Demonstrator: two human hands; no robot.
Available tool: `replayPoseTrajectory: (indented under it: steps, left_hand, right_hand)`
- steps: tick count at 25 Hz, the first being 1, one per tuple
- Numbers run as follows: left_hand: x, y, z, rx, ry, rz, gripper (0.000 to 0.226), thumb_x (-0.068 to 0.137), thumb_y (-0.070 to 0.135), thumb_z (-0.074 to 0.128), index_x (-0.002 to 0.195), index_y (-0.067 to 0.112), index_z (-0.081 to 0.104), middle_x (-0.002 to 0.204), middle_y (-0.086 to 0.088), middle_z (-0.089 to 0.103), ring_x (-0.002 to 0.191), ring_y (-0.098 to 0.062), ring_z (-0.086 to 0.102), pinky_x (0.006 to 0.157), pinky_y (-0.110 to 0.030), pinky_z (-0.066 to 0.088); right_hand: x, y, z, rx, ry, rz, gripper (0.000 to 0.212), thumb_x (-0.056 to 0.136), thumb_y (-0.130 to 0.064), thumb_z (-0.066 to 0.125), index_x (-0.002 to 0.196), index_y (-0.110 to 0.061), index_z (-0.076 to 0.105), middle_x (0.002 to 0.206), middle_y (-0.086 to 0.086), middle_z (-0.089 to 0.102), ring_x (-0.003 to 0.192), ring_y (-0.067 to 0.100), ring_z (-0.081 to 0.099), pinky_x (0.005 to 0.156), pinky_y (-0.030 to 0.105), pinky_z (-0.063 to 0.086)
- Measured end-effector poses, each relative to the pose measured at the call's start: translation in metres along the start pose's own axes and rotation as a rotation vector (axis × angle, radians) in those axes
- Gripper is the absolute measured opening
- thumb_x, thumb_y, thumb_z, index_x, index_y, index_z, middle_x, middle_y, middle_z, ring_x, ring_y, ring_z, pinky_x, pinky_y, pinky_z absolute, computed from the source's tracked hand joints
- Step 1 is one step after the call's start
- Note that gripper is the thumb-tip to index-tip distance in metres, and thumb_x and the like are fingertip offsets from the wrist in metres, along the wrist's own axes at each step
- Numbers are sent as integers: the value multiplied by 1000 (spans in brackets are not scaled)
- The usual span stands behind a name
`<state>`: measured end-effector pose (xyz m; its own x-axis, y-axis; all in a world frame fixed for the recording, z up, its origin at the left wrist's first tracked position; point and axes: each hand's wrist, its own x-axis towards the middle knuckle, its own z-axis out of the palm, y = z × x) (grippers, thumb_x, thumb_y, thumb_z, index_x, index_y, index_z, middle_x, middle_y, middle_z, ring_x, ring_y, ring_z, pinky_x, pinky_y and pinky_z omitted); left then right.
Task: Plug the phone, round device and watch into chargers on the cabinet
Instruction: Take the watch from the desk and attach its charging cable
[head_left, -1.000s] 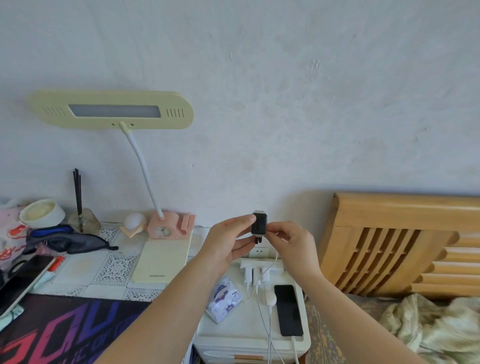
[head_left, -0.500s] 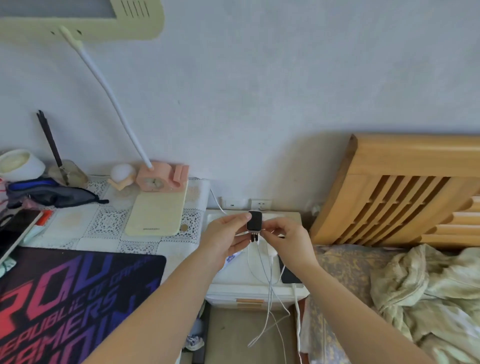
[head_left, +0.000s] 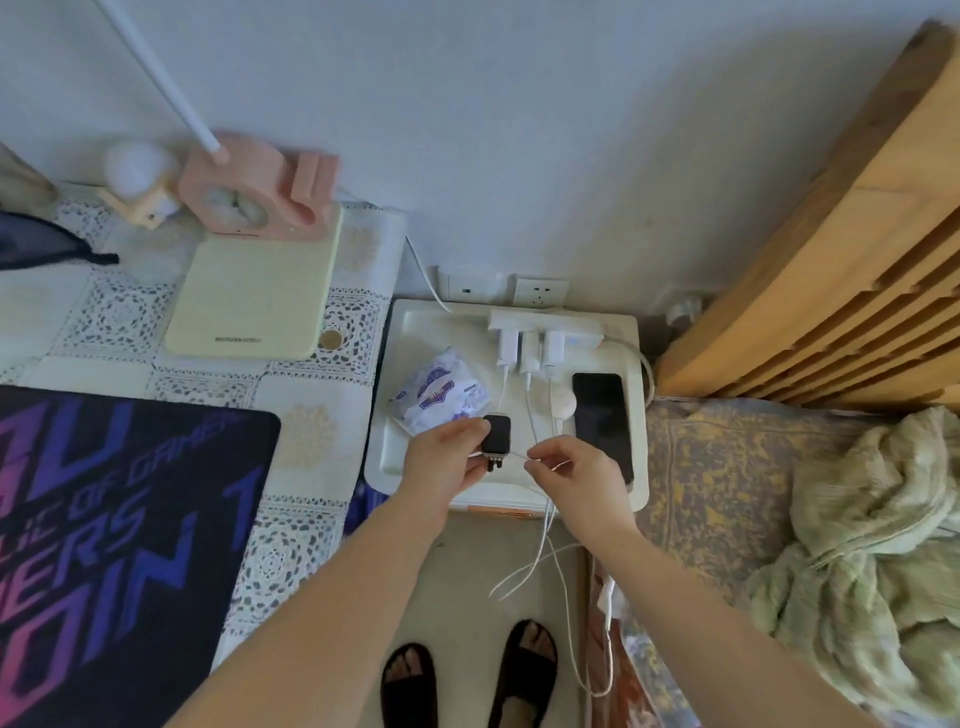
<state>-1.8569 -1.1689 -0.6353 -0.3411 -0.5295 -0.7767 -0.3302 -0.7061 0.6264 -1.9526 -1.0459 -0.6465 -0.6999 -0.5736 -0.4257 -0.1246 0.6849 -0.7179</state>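
My left hand (head_left: 447, 454) grips a small black watch (head_left: 497, 433) just above the front of the white cabinet (head_left: 395, 457). My right hand (head_left: 574, 467) pinches a thin white charging cable (head_left: 540, 545) right beside the watch's lower edge. A black phone (head_left: 602, 421) lies screen up on the cabinet's right side. A white round device (head_left: 562, 401) rests next to the phone with a cable running to it. Three white chargers sit in a power strip (head_left: 545, 325) at the cabinet's back edge.
A tissue pack (head_left: 441, 392) lies on the cabinet's left part. A desk to the left holds a yellow lamp base (head_left: 254, 296), a pink clock (head_left: 249, 192) and a dark mouse mat (head_left: 104, 519). A wooden headboard (head_left: 831, 249) and bed stand right. Loose cables hang above my sandalled feet (head_left: 467, 675).
The view has tilted down from the wall to the cabinet and floor. My hands have lowered the watch towards the cabinet top, and my right hand now holds the cable slightly apart from it.
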Motion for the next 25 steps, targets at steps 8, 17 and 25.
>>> replayPoseTrajectory:
  steps: [8,17,25]
  left_hand:
    - [72,-34,-3,70,135,28,9,90,14,60,96,14,66,98,-12,67,90,-23,64,71,-22,53]
    - [104,-51,2,66,187,39,24,88,16,63,109,4,69,92,-7,69,86,-23,66,77,-29,56]
    - [120,-55,10,211,242,98,23,86,29,66,104,17,73,79,14,65,74,-21,65,91,-42,55]
  right_hand:
    - [20,50,36,-2,-228,150,15,87,-32,55,95,-32,68,80,-7,68,76,18,65,77,39,56]
    - [-21,64,80,139,-477,206,47,94,-21,46,135,-40,37,101,-16,59,85,3,57,64,11,44]
    - [-9,61,103,517,-227,480,17,93,-23,50,104,-23,63,90,-7,59,86,8,53,71,21,38]
